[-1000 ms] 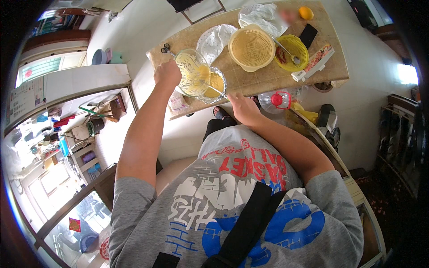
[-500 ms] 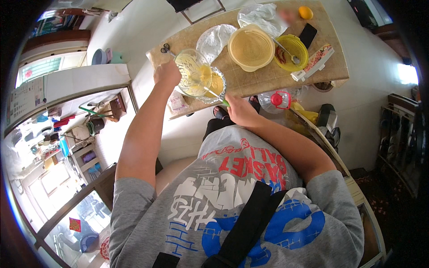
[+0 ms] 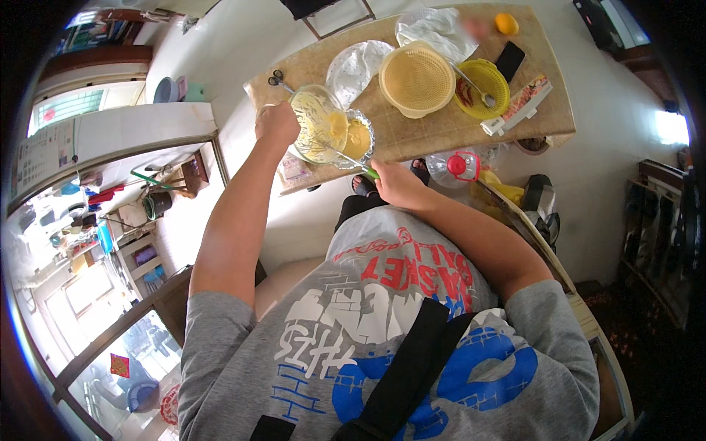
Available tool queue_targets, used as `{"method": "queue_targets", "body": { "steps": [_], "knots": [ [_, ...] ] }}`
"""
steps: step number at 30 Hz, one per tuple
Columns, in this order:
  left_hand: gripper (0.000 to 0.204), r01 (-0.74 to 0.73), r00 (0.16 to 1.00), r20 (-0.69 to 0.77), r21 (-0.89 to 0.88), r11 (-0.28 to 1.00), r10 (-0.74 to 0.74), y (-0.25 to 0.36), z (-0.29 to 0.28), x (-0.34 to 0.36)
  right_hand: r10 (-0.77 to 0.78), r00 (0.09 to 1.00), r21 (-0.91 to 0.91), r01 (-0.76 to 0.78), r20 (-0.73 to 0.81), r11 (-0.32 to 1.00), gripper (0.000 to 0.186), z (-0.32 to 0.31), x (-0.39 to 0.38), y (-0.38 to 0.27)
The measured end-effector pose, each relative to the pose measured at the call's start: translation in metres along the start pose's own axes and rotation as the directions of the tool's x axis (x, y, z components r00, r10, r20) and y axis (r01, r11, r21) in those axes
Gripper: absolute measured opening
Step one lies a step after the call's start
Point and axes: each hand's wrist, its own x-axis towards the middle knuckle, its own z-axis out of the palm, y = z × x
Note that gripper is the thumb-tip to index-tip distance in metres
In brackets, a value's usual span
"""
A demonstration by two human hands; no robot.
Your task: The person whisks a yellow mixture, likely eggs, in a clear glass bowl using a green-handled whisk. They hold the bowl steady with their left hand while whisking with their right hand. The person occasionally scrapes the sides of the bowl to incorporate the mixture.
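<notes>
My left hand (image 3: 278, 123) grips the rim of a clear glass bowl (image 3: 309, 110), which is tilted toward the right. Streaks of pale yellow batter coat its inside. Right beside and partly under the bowl's lip sits a round foil-lined pan (image 3: 371, 134) with yellow batter (image 3: 358, 141) in it. My right hand (image 3: 397, 182) is closed around the green handle of a utensil (image 3: 371, 173) with a thin pale shaft. Its head reaches into the bowl among the batter and is hard to make out.
On the brown table (image 3: 412, 136) are scissors (image 3: 277, 79), a foil-like sheet (image 3: 357, 70), a cream strainer basket (image 3: 417, 79), a yellow basket (image 3: 483, 88) with a spoon, a phone (image 3: 510, 60), an orange (image 3: 506, 23) and a long box (image 3: 522, 106). A red-capped jug (image 3: 462, 165) stands below the near edge.
The utensil has shifted slightly along the bowl's lip, and the bowl's tilt has changed a little. Both hands keep their holds.
</notes>
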Motion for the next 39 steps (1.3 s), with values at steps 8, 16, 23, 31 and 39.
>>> {"method": "queue_targets", "body": {
  "steps": [8, 16, 23, 31, 39],
  "knots": [
    [0.024, -0.009, 1.0, 0.015, -0.016, 1.0, 0.009, -0.003, 0.005, -0.002, -0.097, 0.994, 0.011, 0.098, -0.046, 0.995, 0.03, 0.001, 0.001, -0.007],
    [0.027, 0.043, 0.999, 0.017, -0.049, 0.998, -0.043, -0.006, 0.009, -0.005, -0.047, 0.994, -0.117, 0.035, -0.095, 0.993, 0.023, -0.002, 0.005, -0.011],
    [0.026, 0.08, 0.997, 0.022, -0.06, 0.995, -0.079, -0.003, 0.005, -0.01, 0.052, 0.999, -0.256, -0.049, 0.002, 0.965, 0.023, -0.014, 0.004, -0.023],
    [0.027, 0.04, 0.999, 0.004, -0.05, 0.998, -0.04, -0.006, 0.003, -0.009, -0.014, 0.999, -0.371, -0.006, -0.05, 0.928, 0.021, -0.035, 0.008, -0.031],
    [0.026, 0.047, 0.999, -0.011, -0.056, 0.997, -0.048, -0.008, 0.007, -0.008, 0.049, 0.997, -0.349, -0.068, -0.063, 0.935, 0.026, -0.029, 0.007, -0.031]
  ]
}}
